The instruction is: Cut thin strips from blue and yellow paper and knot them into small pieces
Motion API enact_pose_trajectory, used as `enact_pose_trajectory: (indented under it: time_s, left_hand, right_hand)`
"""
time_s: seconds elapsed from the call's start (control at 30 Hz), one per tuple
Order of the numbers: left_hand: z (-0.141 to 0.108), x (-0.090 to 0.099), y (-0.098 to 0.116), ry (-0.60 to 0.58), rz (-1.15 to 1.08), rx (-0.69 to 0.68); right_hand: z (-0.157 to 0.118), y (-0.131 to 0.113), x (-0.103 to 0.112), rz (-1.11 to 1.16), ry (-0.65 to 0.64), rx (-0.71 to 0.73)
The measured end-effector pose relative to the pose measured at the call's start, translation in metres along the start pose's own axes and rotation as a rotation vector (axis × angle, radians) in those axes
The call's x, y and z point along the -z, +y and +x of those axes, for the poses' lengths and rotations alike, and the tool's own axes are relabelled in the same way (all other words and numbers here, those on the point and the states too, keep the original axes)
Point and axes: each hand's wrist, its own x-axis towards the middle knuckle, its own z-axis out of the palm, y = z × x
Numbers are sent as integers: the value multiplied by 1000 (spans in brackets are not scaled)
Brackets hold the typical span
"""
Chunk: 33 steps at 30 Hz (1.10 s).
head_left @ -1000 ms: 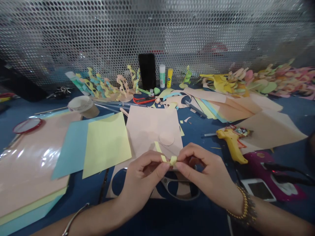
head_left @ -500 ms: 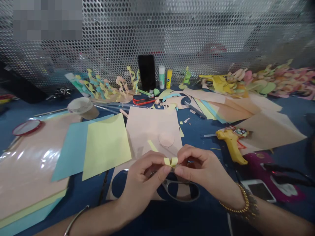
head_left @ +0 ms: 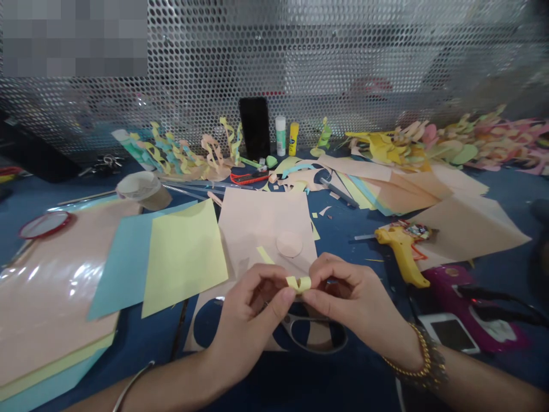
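Note:
Between my fingertips is a small curled yellow paper strip (head_left: 305, 283). My left hand (head_left: 257, 309) pinches its left end between thumb and forefinger. On the other end, my right hand (head_left: 351, 294) closes thumb and finger in the same way. Scissors (head_left: 315, 343) lie beneath my hands, partly hidden by them. Just beyond, a pink paper sheet (head_left: 266, 214) carries a pink paper disc (head_left: 289, 244) and another thin yellow strip (head_left: 265, 254).
Yellow paper (head_left: 186, 257) and blue paper (head_left: 122, 257) lie to the left, near a paper cup (head_left: 143, 190). At right are a yellow glue gun (head_left: 403, 252) and a purple power strip (head_left: 454, 292). Behind stand a phone (head_left: 254, 127), glue sticks (head_left: 280, 136) and paper curls (head_left: 171, 150).
Both hands keep their pinch on the strip, which has shifted slightly in the fingers. The whole view has moved a little.

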Motion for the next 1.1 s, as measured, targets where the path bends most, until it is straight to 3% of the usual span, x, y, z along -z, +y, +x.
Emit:
enact_pose_trajectory:
  time_s: [0.1, 0.23, 0.33, 0.7, 1.1]
  left_hand:
    - [-3, 0, -1, 73, 9, -69]
    - [-4, 2, -1, 4, 143, -185]
    - [-3, 3, 0, -25, 188, -166]
    - [0, 0, 4, 33, 121, -47]
    - [4, 6, -4, 62, 72, -165]
  right_hand:
    - [0, -1, 0, -20, 12, -27]
    - [0, -2, 0, -70, 22, -22]
    - [-1, -2, 0, -95, 23, -10]
    - [-4, -7, -5, -204, 64, 146]
    - [2, 0, -14, -201, 98, 174]
